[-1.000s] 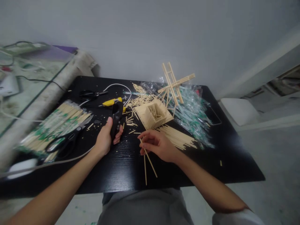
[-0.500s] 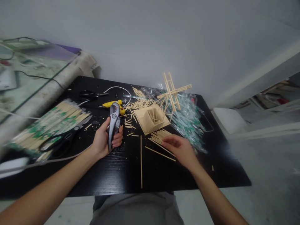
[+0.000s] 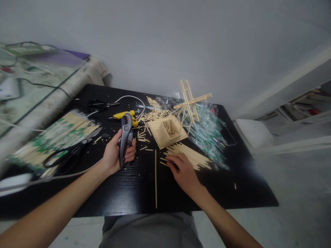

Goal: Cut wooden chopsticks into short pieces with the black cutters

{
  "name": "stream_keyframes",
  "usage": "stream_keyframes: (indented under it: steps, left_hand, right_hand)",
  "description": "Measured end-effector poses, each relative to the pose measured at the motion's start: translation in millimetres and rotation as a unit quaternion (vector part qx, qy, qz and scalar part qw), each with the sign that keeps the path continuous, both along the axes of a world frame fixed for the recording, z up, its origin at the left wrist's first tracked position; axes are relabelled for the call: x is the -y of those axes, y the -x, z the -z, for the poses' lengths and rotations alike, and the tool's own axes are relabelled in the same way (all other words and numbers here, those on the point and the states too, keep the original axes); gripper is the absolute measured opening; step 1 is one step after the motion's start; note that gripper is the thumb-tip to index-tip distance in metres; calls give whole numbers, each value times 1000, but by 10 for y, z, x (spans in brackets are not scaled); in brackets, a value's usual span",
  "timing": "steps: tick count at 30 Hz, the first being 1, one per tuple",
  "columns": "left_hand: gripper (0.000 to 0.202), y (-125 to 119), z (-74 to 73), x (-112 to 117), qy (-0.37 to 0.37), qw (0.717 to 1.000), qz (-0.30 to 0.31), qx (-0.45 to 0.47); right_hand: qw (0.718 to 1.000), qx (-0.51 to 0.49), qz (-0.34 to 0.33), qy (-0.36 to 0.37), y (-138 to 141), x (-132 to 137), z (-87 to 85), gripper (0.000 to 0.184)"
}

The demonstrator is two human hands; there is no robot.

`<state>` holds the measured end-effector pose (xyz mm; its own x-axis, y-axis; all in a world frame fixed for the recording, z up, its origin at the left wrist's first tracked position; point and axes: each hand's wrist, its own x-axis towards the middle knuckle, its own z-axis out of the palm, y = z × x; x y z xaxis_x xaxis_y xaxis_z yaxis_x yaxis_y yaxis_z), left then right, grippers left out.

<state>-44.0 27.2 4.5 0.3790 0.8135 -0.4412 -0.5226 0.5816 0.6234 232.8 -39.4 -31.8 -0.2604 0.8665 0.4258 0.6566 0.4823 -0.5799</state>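
My left hand [image 3: 117,151] is wrapped round grey pruning shears [image 3: 126,129], their head pointing up and away from me. My right hand [image 3: 182,170] is lowered over the table, thumb and fingertips pinched at the left ends of thin bamboo sticks [image 3: 163,163]; the palm hides the rest of these sticks. Just beyond that hand lies a fanned bunch of bamboo sticks [image 3: 198,156]. One single stick [image 3: 156,179] rests between my two hands, pointing towards me. Behind them stands a small windmill-like stick model [image 3: 168,132] on a square base, with crossed lattice blades [image 3: 190,101].
A yellow glue gun [image 3: 125,114] and a heap of short stick pieces [image 3: 155,112] lie behind. Black-handled scissors [image 3: 68,153] overlap packaged sticks [image 3: 59,137] on the left. Clear and green wrappers [image 3: 207,127] cover the right back. A white cable [image 3: 85,171] crosses the black table [image 3: 116,198].
My right hand has moved left from the bunch's side to the ends of the loose sticks, uncovering more of the bunch. My left hand keeps the shears in the same place.
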Motion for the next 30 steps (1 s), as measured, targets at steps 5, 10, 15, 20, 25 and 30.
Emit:
stream_keyframes:
  steps: [5,10,15,20,25,30]
  left_hand:
    - [66,-15,-5,3,2,1000,4,-5]
    - [65,-14,-1,8,-1,1000,7,-11]
    - [64,-14,7,4,-4,1000,11,-10]
    - [65,-30,-7,7,-3,1000,14,-15]
    - [65,-40,-19,26,-14,999,17,-29]
    - [66,-33,-6,31,-38,998,-15,-38]
  right_hand:
    - [999,43,-14,-2,-70,61,-19,21]
    - [998,55,24,-19,-192,87,24,11]
    - [995,57,77,-26,-199,76,-5,13]
    - [999,29,-20,41,152,212,-109,10]
    - [984,85,-62,142,458,307,-171,28]
    - [968,145,9,204,395,297,-190,39]
